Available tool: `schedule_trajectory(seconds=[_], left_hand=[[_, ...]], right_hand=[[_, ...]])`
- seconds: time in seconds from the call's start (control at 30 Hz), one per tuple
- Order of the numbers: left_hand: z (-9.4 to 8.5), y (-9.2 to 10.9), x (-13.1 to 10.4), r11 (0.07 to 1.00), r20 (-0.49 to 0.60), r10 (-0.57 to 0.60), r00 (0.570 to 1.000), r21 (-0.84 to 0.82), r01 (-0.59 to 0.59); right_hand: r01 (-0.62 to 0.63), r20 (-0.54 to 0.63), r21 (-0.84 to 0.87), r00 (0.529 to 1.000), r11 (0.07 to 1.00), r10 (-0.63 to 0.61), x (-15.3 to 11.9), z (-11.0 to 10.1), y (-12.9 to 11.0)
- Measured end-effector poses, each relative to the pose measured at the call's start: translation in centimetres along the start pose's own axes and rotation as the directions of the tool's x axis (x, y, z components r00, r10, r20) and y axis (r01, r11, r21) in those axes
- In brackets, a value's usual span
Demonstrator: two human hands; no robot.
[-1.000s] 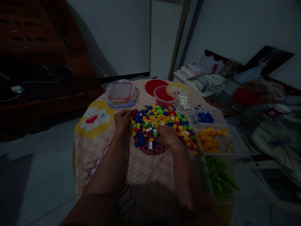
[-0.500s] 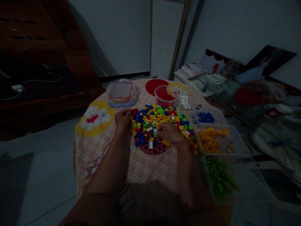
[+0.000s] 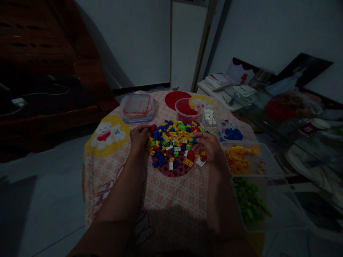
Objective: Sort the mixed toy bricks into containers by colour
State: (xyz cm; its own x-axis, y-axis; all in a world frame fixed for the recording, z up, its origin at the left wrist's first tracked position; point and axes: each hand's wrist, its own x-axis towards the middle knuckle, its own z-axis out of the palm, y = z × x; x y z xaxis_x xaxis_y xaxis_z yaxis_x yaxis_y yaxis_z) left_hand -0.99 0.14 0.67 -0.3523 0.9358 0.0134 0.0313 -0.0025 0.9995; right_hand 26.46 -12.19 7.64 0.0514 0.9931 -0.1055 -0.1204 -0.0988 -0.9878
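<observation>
A heap of mixed toy building bricks [image 3: 174, 135], in yellow, blue, green, red and white, lies on the patterned tablecloth [image 3: 171, 200]. At the heap's left edge is my left hand [image 3: 139, 137], its fingers curled beside a red brick [image 3: 153, 127]; whatever they hold is hidden. My right hand [image 3: 208, 146] is over the heap's right side, thumb and forefinger closed about a small blue brick [image 3: 194, 140]. A green brick [image 3: 190, 140] touches or lies just beside it. Below that hand are a white brick [image 3: 200, 162] and a yellow brick [image 3: 188, 162].
Along the right stand clear boxes of blue bricks [image 3: 233, 134], yellow bricks [image 3: 238, 159] and green bricks [image 3: 249, 201]. Behind the heap are a round tub [image 3: 184, 117] with red bricks and a pile of white bricks [image 3: 209, 117]. Stacked lidded containers [image 3: 137, 107] stand at back left.
My right hand has moved right from the middle of the heap, and its fingers have opened out somewhat around the blue brick. My left hand stays at the left edge.
</observation>
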Motion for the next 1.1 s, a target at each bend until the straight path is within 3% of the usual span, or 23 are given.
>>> schedule_trajectory(seconds=[0.13, 0.3, 0.4, 0.47, 0.53, 0.6, 0.67, 0.73, 0.8, 0.87, 1.0, 1.1], left_hand=[[0.1, 0.0, -0.2, 0.999, 0.013, 0.0, 1.0, -0.046, 0.0], [0.2, -0.6, -0.1, 0.997, 0.016, -0.024, 1.0, -0.074, 0.025], [0.2, -0.7, 0.0, 0.999, 0.007, -0.003, 1.0, -0.051, 0.003], [0.2, -0.7, 0.0, 0.999, 0.008, 0.002, 1.0, -0.038, -0.002], [0.2, -0.6, -0.1, 0.999, 0.014, -0.003, 1.0, -0.05, 0.004], [0.2, -0.4, -0.1, 0.998, 0.015, -0.009, 1.0, -0.054, 0.01], [0.2, -0.2, -0.2, 0.999, 0.014, -0.01, 1.0, -0.037, 0.01], [0.1, -0.1, -0.2, 1.0, 0.012, -0.006, 1.0, -0.015, 0.006], [0.0, 0.0, -0.1, 1.0, 0.01, 0.003, 1.0, -0.003, -0.003], [0.0, 0.0, -0.1, 1.0, 0.012, 0.006, 1.0, 0.001, -0.006], [0.0, -0.1, 0.0, 1.0, 0.018, -0.005, 1.0, 0.008, 0.005], [0.0, -0.2, -0.1, 1.0, 0.008, -0.005, 1.0, 0.001, 0.005]], right_hand=[[0.028, -0.017, -0.017, 0.999, 0.999, -0.028, -0.2, -0.2, -0.3], [0.027, -0.074, -0.182, 0.996, 0.983, -0.041, -0.2, 0.2, -0.2], [0.052, -0.155, -0.135, 0.985, 0.99, -0.073, 0.3, 0.2, 0.3], [0.101, -0.272, -0.058, 0.956, 0.993, -0.113, 0.8, -0.3, 0.9], [0.201, -0.459, 0.001, 0.87, 0.98, -0.178, 1.3, -1.4, 1.5], [0.322, -0.645, 0.013, 0.726, 0.947, -0.238, 1.7, -3.0, 2.1], [0.399, -0.755, -0.008, 0.599, 0.917, -0.267, 1.9, -4.7, 2.5], [0.418, -0.783, -0.034, 0.553, 0.908, -0.285, 1.9, -5.9, 2.6], [0.407, -0.763, -0.067, 0.567, 0.911, -0.31, 1.8, -6.2, 2.5], [0.369, -0.71, -0.097, 0.625, 0.924, -0.324, 1.6, -5.3, 2.1], [0.154, -0.467, -0.164, 0.858, 0.974, -0.214, 0.9, -1.8, 0.9], [0.006, -0.242, -0.385, 0.964, 0.923, -0.107, 0.4, 0.8, 0.1]])
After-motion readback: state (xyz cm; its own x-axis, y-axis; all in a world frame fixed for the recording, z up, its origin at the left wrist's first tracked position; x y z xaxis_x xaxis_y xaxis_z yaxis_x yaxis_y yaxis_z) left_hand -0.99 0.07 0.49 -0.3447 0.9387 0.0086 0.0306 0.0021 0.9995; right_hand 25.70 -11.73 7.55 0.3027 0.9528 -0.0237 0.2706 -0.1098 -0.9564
